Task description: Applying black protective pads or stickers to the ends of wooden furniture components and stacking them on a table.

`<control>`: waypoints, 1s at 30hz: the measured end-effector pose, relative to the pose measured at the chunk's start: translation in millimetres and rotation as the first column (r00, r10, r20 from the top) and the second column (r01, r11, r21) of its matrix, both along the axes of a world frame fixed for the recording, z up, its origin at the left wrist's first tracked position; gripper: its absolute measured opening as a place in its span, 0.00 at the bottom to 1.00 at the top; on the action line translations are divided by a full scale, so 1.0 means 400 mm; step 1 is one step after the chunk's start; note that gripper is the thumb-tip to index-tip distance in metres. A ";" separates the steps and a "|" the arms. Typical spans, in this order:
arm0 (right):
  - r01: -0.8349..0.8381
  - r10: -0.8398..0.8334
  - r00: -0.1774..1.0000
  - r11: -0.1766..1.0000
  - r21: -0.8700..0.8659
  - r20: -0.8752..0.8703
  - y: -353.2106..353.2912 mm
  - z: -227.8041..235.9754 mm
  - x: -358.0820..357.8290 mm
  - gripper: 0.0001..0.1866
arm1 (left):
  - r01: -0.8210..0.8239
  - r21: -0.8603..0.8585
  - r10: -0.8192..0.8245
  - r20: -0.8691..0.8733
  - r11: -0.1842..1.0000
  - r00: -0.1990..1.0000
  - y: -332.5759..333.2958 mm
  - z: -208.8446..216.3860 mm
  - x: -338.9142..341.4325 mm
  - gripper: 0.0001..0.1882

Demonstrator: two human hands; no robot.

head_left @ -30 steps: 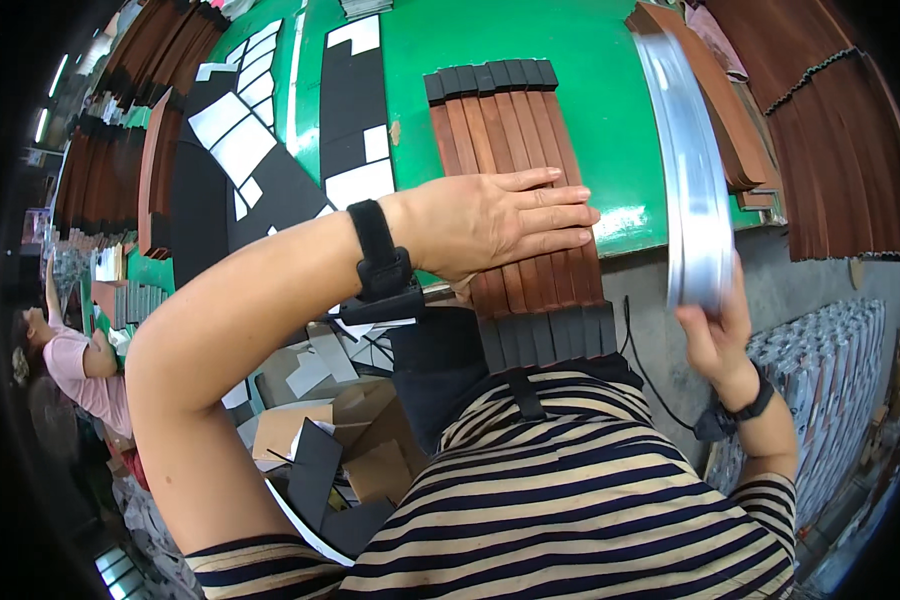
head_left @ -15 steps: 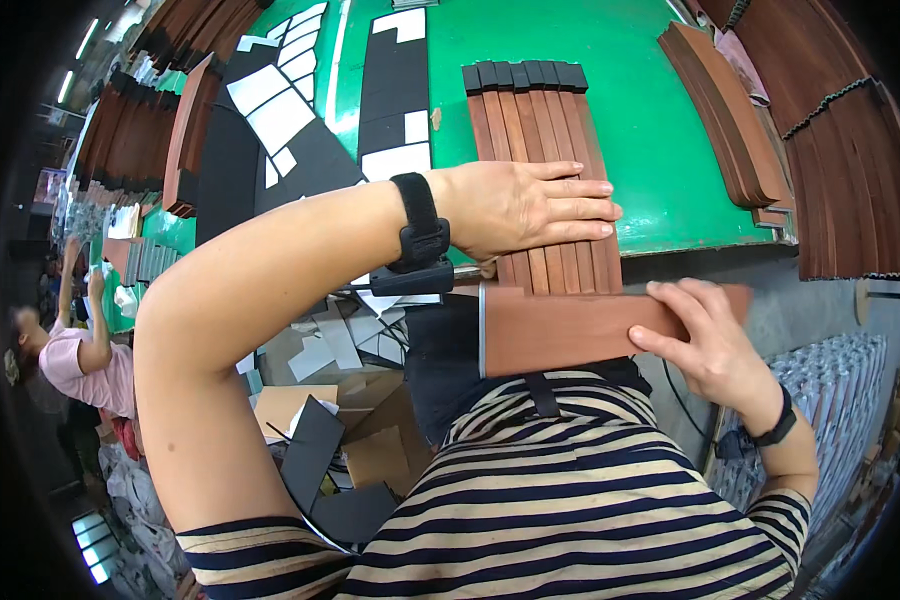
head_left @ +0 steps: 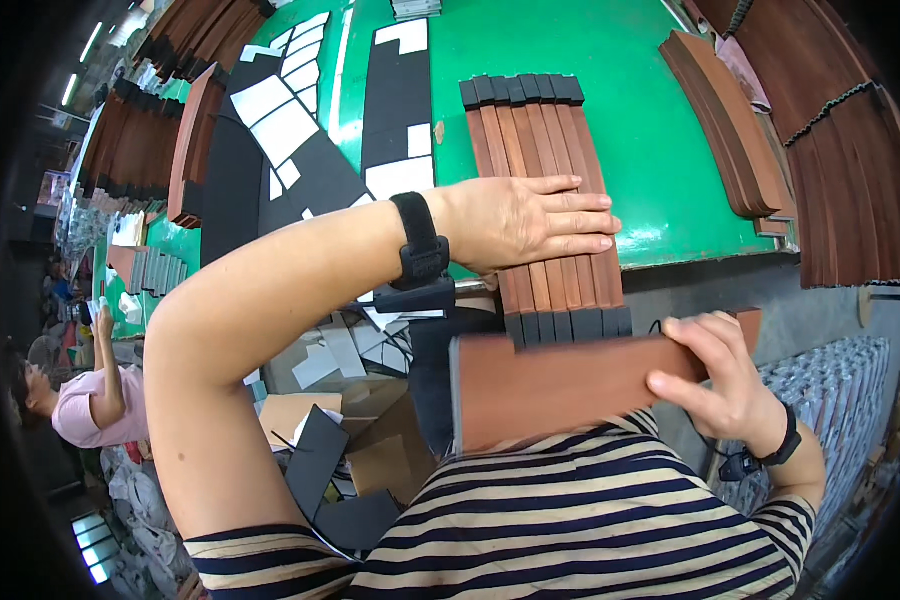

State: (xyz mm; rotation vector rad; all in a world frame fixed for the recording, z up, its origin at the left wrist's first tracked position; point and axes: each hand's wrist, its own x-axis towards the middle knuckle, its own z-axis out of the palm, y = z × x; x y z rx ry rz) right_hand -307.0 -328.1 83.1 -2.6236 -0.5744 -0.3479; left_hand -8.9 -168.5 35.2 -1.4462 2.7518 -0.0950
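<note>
My left hand point(head_left: 530, 225) lies flat, fingers stretched out, across a row of narrow reddish-brown wooden strips point(head_left: 530, 150) set side by side. Both ends of the strips are black, and their near ends project past the edge of the green table. In my right hand point(head_left: 722, 375) is a wide, flat reddish-brown wooden block point(head_left: 570, 385), gripped at its right end with the thumb and fingers. The block is somewhat blurred and sits just in front of the strips' near black ends, close to my striped shirt. Whether it touches them I cannot tell.
Curved brown boards point(head_left: 715, 130) are stacked on the green table's point(head_left: 660, 170) right side, beside more wooden pieces. Black sheets with white patches point(head_left: 400, 110) lie left of the strips. Cardboard and paper scraps point(head_left: 380, 460) are below. Another person point(head_left: 100, 400) is at far left.
My right hand has drawn the block down toward my body, uncovering the strips' near black ends. My left hand stays flat on the strips. The view has shifted slightly.
</note>
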 end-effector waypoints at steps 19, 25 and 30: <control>0.107 -0.102 0.993 0.991 0.079 -0.067 -0.025 -0.001 0.040 0.25 | -0.041 0.021 0.043 -0.096 0.999 0.994 0.006 -0.004 0.008 0.41; 0.086 -0.093 0.983 0.995 -0.054 -0.156 -0.026 -0.002 0.057 0.24 | -0.041 0.027 0.041 -0.010 0.999 0.999 0.008 0.004 0.005 0.39; 0.067 -0.068 0.998 0.997 0.038 0.019 -0.034 -0.005 0.031 0.25 | -0.048 0.040 0.047 0.028 0.998 0.998 -0.004 0.026 0.009 0.41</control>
